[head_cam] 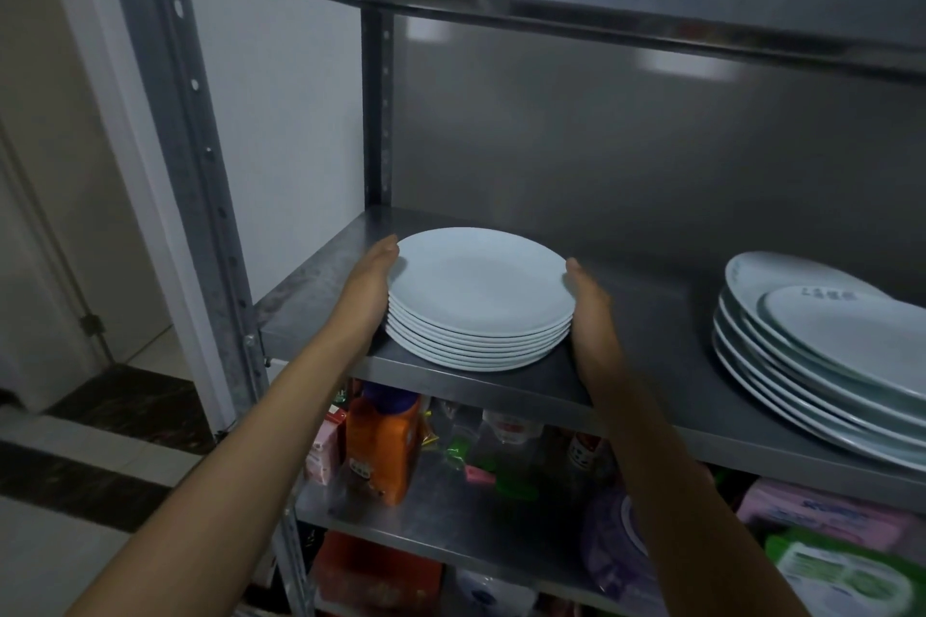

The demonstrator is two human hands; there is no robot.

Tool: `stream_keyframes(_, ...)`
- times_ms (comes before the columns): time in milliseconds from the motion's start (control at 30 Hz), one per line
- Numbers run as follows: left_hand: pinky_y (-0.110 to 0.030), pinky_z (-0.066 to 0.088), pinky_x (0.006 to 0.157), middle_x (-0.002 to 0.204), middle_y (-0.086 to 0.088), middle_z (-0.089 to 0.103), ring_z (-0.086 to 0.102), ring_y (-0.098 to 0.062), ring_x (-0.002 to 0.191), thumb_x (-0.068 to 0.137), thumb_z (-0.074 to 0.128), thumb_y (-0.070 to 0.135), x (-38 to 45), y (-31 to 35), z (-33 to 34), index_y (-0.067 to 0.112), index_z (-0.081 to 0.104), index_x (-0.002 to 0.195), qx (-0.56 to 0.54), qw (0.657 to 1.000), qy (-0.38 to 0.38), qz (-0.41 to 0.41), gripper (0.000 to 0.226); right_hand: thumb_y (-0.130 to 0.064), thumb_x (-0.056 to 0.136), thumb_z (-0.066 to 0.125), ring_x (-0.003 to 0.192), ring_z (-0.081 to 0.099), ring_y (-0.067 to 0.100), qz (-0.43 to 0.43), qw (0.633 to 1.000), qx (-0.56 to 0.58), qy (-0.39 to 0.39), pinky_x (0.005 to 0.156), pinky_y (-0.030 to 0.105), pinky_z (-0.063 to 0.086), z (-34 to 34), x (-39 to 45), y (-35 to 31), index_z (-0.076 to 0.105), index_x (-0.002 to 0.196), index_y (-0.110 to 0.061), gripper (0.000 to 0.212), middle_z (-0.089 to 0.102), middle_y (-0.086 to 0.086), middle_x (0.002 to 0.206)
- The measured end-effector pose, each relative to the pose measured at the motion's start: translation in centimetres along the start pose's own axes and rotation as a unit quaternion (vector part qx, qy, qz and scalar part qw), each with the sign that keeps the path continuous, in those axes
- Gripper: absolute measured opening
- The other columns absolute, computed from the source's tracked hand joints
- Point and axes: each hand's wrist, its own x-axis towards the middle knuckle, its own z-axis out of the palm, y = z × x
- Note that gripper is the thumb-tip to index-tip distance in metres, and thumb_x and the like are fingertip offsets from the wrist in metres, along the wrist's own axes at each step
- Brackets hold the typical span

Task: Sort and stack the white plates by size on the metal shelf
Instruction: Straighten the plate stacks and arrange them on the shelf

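White round plates [480,301] sit in one neat stack near the front left corner of the metal shelf [646,356], its near edge almost at the shelf's front lip. The left hand [368,291] is pressed flat against the stack's left side and the right hand [589,311] against its right side, palms facing each other, so the stack lies directly between the hands, clamped from both sides. Fingers point toward the back of the shelf; the tips curl just past the widest part of the rims. Neither hand is nearer than the other: both forearms reach in evenly from the front edge.

Well apart, toward the right end of the same shelf, rests a second pile of larger oval platters [822,356], with a smaller oval one lying on top, slightly off-centre.

Judging by the grip, the round stack is being squared up or shifted as a unit. Any move turns on the clear stretch of shelf between the two piles, running left to right along the front edge.
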Motion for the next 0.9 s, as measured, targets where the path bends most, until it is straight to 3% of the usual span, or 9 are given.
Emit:
stream_keyframes(100,-0.042,0.048,0.097,0.113,-0.002,0.069,0.065,-0.022,0.103,0.091,0.049,0.046,0.0,0.2,-0.3,0.021,0.062,0.121,-0.044,0.998,0.022,-0.043,0.041,-0.033,0.093,0.053,0.118,0.052,0.012,-0.031,0.999,-0.013,0.016,0.107,0.032,0.036,-0.2,-0.1,-0.5,0.054,0.133,-0.016,0.044,0.056,-0.005,0.132)
stream_keyframes(167,-0.044,0.048,0.097,0.11,-0.003,0.07,0.066,-0.024,0.101,0.086,0.052,0.05,0.1,0.0,-0.3,0.021,0.064,0.119,-0.057,0.997,0.015,-0.048,0.046,-0.025,0.095,0.051,0.116,0.049,0.01,-0.037,0.999,-0.023,0.0,0.101,0.027,0.035,-0.3,-0.1,-0.5,0.048,0.139,-0.016,0.044,0.051,-0.006,0.132)
stream_keyframes(233,-0.047,0.045,0.101,0.117,-0.003,0.067,0.063,-0.025,0.107,0.08,0.054,0.055,0.1,-0.3,-0.1,0.023,0.061,0.122,-0.06,0.997,0.003,-0.043,0.054,-0.027,0.094,0.054,0.117,0.051,0.014,-0.024,0.999,-0.041,-0.024,0.104,0.033,0.039,-0.2,-0.1,-0.3,0.047,0.138,-0.021,0.045,0.051,-0.004,0.134)
stream_keyframes(333,-0.044,0.048,0.095,0.109,-0.005,0.071,0.065,-0.027,0.102,0.087,0.052,0.046,0.1,-0.4,-0.2,0.019,0.064,0.117,-0.097,0.994,0.007,-0.05,0.042,-0.024,0.094,0.055,0.112,0.055,0.016,-0.013,0.998,-0.049,-0.042,0.101,0.033,0.042,-0.1,-0.6,-0.3,0.047,0.137,-0.023,0.044,0.055,-0.004,0.127)
stream_keyframes(467,-0.046,0.043,0.103,0.127,-0.003,0.061,0.059,-0.025,0.113,0.083,0.051,0.043,0.4,-0.6,-0.1,0.023,0.054,0.131,-0.073,0.997,0.02,-0.029,0.051,-0.012,0.095,0.052,0.108,0.059,0.019,-0.021,0.999,-0.025,-0.037,0.097,0.033,0.045,0.0,-0.6,-0.3,0.048,0.135,-0.016,0.041,0.059,0.001,0.121)
stream_keyframes(633,-0.039,0.045,0.099,0.125,-0.003,0.06,0.058,-0.023,0.11,0.099,0.039,0.024,-0.3,-0.1,0.1,0.019,0.052,0.131,-0.046,0.999,0.016,-0.015,0.035,-0.009,0.093,0.051,0.117,0.057,0.024,-0.019,0.999,-0.038,-0.027,0.105,0.043,0.043,0.0,-0.3,0.3,0.045,0.14,-0.014,0.047,0.056,0.007,0.133)
stream_keyframes(800,-0.038,0.04,0.106,0.135,-0.003,0.055,0.055,-0.022,0.117,0.095,0.04,0.046,0.5,0.0,-0.7,0.022,0.052,0.132,0.009,0.999,0.008,-0.043,0.046,-0.018,0.095,0.052,0.12,0.053,0.019,-0.021,0.998,-0.052,-0.018,0.104,0.034,0.041,0.2,-1.3,-0.5,0.043,0.141,-0.017,0.047,0.05,0.004,0.14)
stream_keyframes(900,-0.028,0.023,0.111,0.15,0.001,0.037,0.035,-0.019,0.136,0.101,0.029,0.045,-1.2,1.7,-0.7,0.021,0.037,0.143,0.137,0.986,0.013,0.096,0.05,-0.027,0.097,0.05,0.13,0.044,0.014,-0.059,0.992,-0.108,0.017,0.109,0.033,0.035,-0.1,-2.5,-0.9,0.041,0.144,-0.023,0.047,0.043,-0.001,0.146)
